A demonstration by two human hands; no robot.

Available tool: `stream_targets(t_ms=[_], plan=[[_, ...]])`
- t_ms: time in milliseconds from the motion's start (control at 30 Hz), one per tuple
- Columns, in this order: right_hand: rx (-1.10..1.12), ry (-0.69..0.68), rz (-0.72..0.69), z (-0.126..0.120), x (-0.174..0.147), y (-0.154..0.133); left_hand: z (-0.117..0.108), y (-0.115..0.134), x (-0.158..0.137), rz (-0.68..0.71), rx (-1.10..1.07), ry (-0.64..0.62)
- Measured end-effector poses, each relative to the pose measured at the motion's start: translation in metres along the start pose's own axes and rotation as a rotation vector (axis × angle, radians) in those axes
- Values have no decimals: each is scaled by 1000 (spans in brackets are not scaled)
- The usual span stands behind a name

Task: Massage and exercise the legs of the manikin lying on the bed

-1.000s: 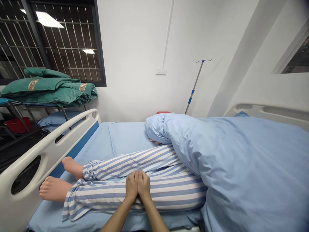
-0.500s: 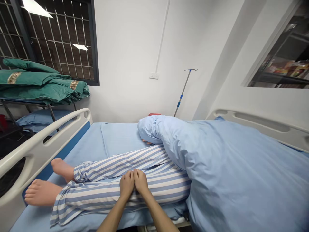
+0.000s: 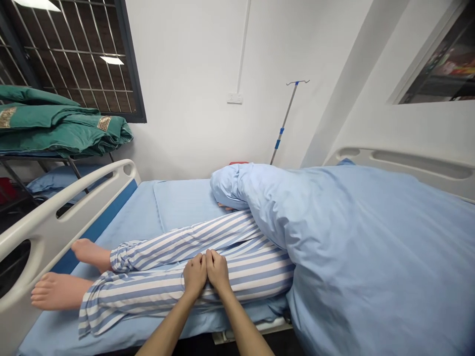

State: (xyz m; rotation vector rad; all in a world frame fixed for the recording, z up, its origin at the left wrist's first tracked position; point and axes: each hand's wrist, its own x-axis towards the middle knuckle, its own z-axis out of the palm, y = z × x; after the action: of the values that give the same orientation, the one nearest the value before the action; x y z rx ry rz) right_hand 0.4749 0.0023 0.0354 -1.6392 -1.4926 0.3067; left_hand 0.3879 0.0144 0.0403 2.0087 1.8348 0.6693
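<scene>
While the fingers of both hands were curled under, their tips stayed out of sight, so whether they gripped any cloth could not be told. The left hand and the right hand were side by side, thumb edges together, on the near leg of the blue-and-white striped trousers. The trousers lay lengthwise on the light blue bed, from two bare feet at the left to a bunched, light blue quilt covering their upper part. A pale footboard stood beside the feet. Behind the bed rose a hooked metal pole; green bedding was piled below a barred window.
</scene>
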Motion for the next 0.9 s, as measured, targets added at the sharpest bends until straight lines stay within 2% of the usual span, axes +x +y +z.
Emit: stream_targets(t_ms=[300, 433, 533, 633, 733, 900], plan=[[83, 56, 28, -4, 1, 0, 6, 8, -2, -82, -20, -32], [167, 101, 69, -6, 3, 3, 11, 15, 5, -77, -301, -29], [234, 115, 79, -7, 5, 5, 7, 26, 15, -51, -524, 22], [274, 118, 70, -8, 6, 6, 2, 34, 22, -57, -613, 84], [287, 132, 72, -6, 5, 7, 6, 32, 18, -76, -604, 112], [298, 152, 95, -3, 4, 9, 27, 17, 2, -10, -370, 94]])
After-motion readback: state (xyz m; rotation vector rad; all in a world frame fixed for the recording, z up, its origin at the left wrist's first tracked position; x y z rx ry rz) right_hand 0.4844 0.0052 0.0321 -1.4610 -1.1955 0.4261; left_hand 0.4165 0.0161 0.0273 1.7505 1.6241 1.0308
